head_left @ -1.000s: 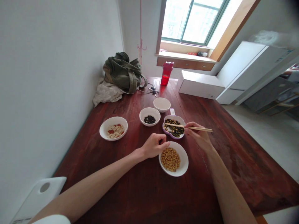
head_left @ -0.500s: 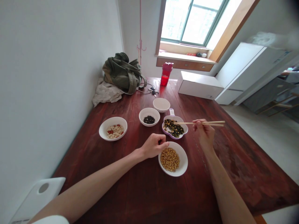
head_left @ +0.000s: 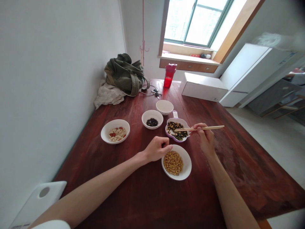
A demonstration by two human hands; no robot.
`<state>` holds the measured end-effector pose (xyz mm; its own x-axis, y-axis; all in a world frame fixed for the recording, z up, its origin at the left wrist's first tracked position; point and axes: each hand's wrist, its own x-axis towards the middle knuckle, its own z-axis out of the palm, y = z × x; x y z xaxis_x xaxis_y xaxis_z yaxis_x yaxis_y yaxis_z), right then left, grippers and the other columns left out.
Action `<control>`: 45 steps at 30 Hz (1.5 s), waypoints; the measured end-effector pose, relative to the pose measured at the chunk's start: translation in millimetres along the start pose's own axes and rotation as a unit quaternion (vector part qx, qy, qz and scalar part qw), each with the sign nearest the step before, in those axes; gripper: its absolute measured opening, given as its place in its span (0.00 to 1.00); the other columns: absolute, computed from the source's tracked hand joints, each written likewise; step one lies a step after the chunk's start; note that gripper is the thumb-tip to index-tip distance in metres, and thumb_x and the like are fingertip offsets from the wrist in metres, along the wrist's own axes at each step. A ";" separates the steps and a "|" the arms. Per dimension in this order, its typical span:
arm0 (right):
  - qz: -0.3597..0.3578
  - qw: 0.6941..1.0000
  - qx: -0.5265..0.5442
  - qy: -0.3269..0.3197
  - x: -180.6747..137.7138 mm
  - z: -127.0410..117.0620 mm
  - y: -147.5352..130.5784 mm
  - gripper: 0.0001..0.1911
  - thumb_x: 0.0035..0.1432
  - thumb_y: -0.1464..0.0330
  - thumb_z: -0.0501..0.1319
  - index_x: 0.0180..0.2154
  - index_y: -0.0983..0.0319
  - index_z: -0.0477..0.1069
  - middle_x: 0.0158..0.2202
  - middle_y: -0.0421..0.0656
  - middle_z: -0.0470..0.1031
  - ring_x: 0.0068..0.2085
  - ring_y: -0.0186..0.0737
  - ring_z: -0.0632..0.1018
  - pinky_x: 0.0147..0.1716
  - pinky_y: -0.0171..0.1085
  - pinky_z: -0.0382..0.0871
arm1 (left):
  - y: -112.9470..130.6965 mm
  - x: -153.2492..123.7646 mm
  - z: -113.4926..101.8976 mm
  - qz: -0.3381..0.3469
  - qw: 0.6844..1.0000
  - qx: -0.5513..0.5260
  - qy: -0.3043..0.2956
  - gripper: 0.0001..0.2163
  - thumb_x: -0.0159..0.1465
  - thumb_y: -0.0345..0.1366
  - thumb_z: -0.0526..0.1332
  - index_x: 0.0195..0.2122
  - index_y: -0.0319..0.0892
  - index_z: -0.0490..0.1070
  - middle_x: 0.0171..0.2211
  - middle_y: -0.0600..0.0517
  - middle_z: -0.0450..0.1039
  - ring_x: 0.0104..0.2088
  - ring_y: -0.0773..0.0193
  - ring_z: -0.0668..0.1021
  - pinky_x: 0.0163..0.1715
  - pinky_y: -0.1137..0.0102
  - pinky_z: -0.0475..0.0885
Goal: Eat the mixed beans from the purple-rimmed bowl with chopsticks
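Note:
My right hand (head_left: 205,138) grips a pair of wooden chopsticks (head_left: 205,128), and their tips lie over a purple flower-shaped dish (head_left: 169,135) holding a dark seed mix. My left hand (head_left: 156,149) rests curled on the table, touching the rim of a white bowl (head_left: 187,163) of yellow soybeans. Farther off stand a white bowl (head_left: 152,125) of black beans, a white bowl (head_left: 114,123) of pale nuts with red pieces, and a small white bowl (head_left: 164,102) with nothing visible inside.
All this stands on a dark red wooden table (head_left: 143,197), with a white wall along its left side. At the far end lie a green bag (head_left: 125,74), a pale cloth (head_left: 108,95), keys (head_left: 156,93), a red bottle (head_left: 169,75) and a white box (head_left: 202,87).
My right hand has come slightly left after swinging right, and the chopstick tips lie lower over the purple dish. My left hand has not moved.

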<state>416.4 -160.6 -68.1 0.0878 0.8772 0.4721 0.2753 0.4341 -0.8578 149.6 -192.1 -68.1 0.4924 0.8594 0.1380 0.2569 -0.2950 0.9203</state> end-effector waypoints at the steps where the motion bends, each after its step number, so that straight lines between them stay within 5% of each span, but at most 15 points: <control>1: -0.007 1.000 -0.007 -0.003 0.2 -0.4 -1.0 0.12 0.72 0.59 0.58 0.39 0.57 0.74 0.36 0.42 0.80 0.33 0.43 0.82 0.33 0.41 0.77 | 0.4 0.0 -0.2 0.000 1.000 -0.001 0.000 0.19 0.66 0.41 0.61 0.22 0.40 0.56 0.21 0.59 0.56 0.25 0.71 0.59 0.27 0.73 0.54; 10: -0.099 0.987 -0.122 0.035 -1.2 -12.1 -19.1 0.11 0.75 0.60 0.53 0.39 0.55 0.68 0.33 0.42 0.75 0.27 0.42 0.73 0.30 0.44 0.70 | 2.1 -0.6 -0.1 0.005 1.000 -0.010 0.001 0.18 0.65 0.38 0.61 0.22 0.41 0.55 0.20 0.59 0.54 0.25 0.71 0.58 0.26 0.74 0.54; 15: -0.133 0.961 -0.238 -0.040 -1.3 -3.7 -22.8 0.13 0.75 0.61 0.50 0.40 0.58 0.67 0.34 0.45 0.75 0.32 0.44 0.75 0.35 0.44 0.70 | 1.4 -0.5 -0.1 0.006 1.000 -0.010 0.003 0.18 0.66 0.39 0.61 0.22 0.40 0.56 0.21 0.59 0.55 0.25 0.71 0.59 0.27 0.73 0.54; 23: -0.125 0.960 -0.246 -0.058 -2.5 16.8 -27.1 0.10 0.76 0.63 0.50 0.42 0.57 0.66 0.34 0.43 0.74 0.33 0.43 0.75 0.36 0.41 0.69 | 1.3 0.1 0.2 0.005 1.000 -0.002 0.005 0.18 0.66 0.40 0.61 0.22 0.41 0.56 0.21 0.59 0.56 0.25 0.71 0.60 0.27 0.73 0.54; 39: -0.150 0.950 -0.271 -0.032 -2.3 11.6 -26.6 0.09 0.75 0.66 0.51 0.40 0.58 0.67 0.34 0.43 0.74 0.33 0.43 0.75 0.36 0.41 0.67 | -1.1 -0.6 0.6 0.005 1.000 -0.004 -0.001 0.19 0.66 0.40 0.61 0.22 0.41 0.56 0.21 0.59 0.55 0.25 0.71 0.59 0.27 0.73 0.54; 45: -0.148 0.955 -0.255 -0.031 -0.5 20.9 -22.3 0.13 0.76 0.66 0.49 0.38 0.58 0.69 0.39 0.46 0.73 0.41 0.46 0.76 0.42 0.44 0.70 | -1.2 -0.6 -0.1 0.012 1.000 -0.005 -0.002 0.18 0.66 0.40 0.61 0.22 0.41 0.56 0.21 0.59 0.55 0.25 0.71 0.59 0.26 0.72 0.54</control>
<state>390.2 -166.5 -53.5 -0.1175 0.7489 0.6522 0.7109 0.5220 -0.4713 148.9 -192.2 -69.2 0.5010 0.8508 0.1586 0.2364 -0.3108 0.9206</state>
